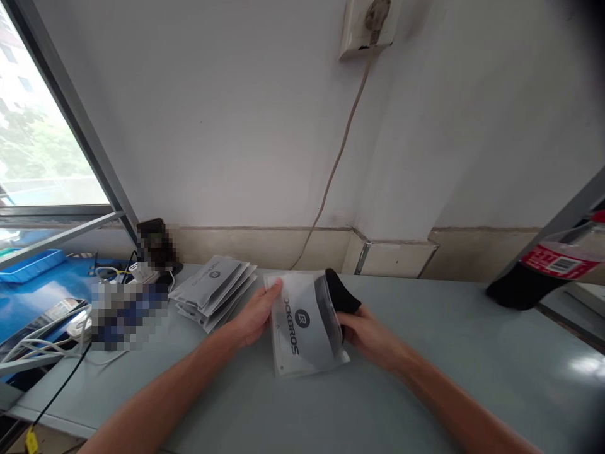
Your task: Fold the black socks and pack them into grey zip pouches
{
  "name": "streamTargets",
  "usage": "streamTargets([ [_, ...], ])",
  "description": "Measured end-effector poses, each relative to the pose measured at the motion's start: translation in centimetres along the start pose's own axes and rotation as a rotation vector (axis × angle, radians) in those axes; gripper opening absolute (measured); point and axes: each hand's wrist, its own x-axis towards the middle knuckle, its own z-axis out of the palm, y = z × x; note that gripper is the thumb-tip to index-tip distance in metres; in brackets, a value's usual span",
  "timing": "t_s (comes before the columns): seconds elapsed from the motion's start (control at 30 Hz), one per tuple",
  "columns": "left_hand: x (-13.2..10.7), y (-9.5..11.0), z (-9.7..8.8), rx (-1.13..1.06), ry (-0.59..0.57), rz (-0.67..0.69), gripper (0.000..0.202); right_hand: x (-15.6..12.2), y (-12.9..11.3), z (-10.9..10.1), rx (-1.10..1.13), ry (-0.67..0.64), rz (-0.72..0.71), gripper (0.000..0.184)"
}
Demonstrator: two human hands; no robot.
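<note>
Head view: gray-green table (425, 378) against pale wall (236, 126), tiled strip (265, 243) along its base; window (42, 145) far left, cord (347, 126) hanging from wall socket (351, 31), cola bottle (560, 258) on right. Printed bag (314, 340) sits mid-table, right of bag stack (217, 277). Long axis runs near-far, near end slightly right; lettering follows it, mouth faces right. Left hand (255, 316) pinches bag's left edge, thumb on top. Right hand (366, 331), fingers curled and partly hidden, grips black item (339, 291) protruding from mouth.
</note>
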Motion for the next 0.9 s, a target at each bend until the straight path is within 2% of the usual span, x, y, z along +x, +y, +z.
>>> streamTargets([
  [0.1, -0.1, -0.3, 0.2, 0.037, -0.02, 0.023, 0.055, -0.1, 0.2, -0.5, -0.039, -0.016, 0.11, 0.027],
  [0.23, -0.3, -0.8, 0.8, 0.072, -0.003, 0.066, 0.057, -0.4, 0.3, -0.4, -0.078, 0.017, 0.176, 0.035],
  [0.37, -0.7, -1.1, 1.4, 0.195, -0.098, 0.108, 0.058, -1.1, -0.9, -0.4, -0.206, -0.146, 0.191, 0.051],
  [0.43, -0.9, -1.1, 1.6, 0.232, -0.122, 0.114, 0.058, -1.4, -1.4, -0.5, -0.244, -0.166, 0.19, 0.058],
  [0.5, -0.9, -1.3, 1.8, 0.233, -0.096, 0.121, 0.058, -1.4, -1.5, -0.5, -0.234, -0.121, 0.187, 0.062],
  [0.67, -0.7, -1.4, 1.9, 0.197, -0.038, 0.174, 0.059, -0.7, 0.2, 0.1, -0.16, 0.045, 0.167, 0.048],
  [0.83, -0.7, -0.8, 1.6, 0.268, -0.032, 0.207, 0.064, -0.6, 0.4, 0.2, -0.111, -0.124, 0.129, 0.051],
  [0.9, -0.7, -0.7, 1.4, 0.292, -0.005, 0.21, 0.064, -0.7, 0.3, -0.1, -0.137, -0.145, 0.082, 0.05],
])
